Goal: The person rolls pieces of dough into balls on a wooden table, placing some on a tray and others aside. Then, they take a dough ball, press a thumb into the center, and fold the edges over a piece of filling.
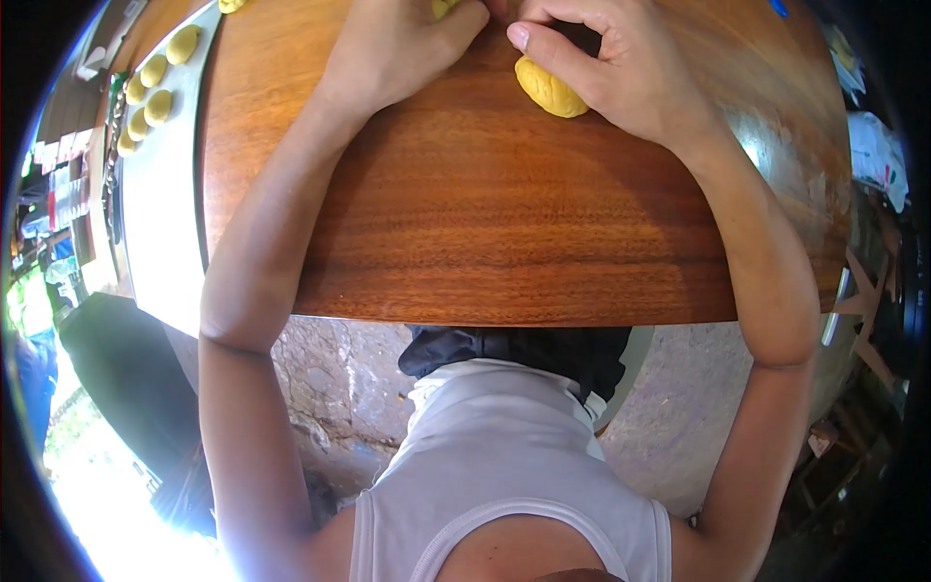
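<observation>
Both my hands are at the top edge of the view, over a brown wooden table point(514, 223). My left hand point(412, 44) has its fingers curled around a bit of yellow dough point(442, 8), mostly hidden and cut off by the frame. My right hand point(611, 58) is curved, with thumb and forefinger bent towards each other; its fingertips are partly cut off, and what they may hold is hidden. A larger yellow dough lump point(548, 89) lies on the table under my right thumb and palm, touching them.
At the left, a pale tray point(165, 209) carries several round yellow dough pieces point(157, 107). Another yellow piece point(231, 5) sits at the top left. A small blue object point(779, 8) lies at the top right. A white plastic bag point(878, 155) is beyond the table's right edge.
</observation>
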Demonstrator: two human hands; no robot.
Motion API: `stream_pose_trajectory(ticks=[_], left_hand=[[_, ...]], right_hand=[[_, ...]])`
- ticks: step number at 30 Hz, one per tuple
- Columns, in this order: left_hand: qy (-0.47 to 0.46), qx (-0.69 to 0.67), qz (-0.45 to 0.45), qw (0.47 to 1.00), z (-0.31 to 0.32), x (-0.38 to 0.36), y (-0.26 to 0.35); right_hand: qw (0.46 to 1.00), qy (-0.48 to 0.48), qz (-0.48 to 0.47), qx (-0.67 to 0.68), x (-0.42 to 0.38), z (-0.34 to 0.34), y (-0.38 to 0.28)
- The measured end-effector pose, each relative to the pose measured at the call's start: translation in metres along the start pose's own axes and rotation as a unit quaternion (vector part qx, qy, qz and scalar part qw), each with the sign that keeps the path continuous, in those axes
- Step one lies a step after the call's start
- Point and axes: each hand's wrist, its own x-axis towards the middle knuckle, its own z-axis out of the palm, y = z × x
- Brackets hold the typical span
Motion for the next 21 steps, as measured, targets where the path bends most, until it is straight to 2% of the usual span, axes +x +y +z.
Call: stream_pose_trajectory(ticks=[11, 16, 19, 21], left_hand=[[0.001, 0.014, -0.010, 1.000, 0.001, 0.000, -0.004], [-0.004, 0.015, -0.017, 1.000, 0.000, 0.000, -0.001], [0.008, 0.017, 0.015, 1.000, 0.001, 0.001, -0.005], [-0.003, 0.023, -0.013, 1.000, 0.000, 0.000, 0.003]], right_hand=[[0.999, -0.010, 0.023, -0.023, 0.003, -0.008, -0.023], [1.000, -0.003, 0.020, 0.005, 0.000, -0.001, -0.002], [1.000, -0.003, 0.022, 0.007, 0.000, 0.000, -0.001], [1.000, -0.003, 0.023, 0.008, 0.000, -0.001, -0.001]])
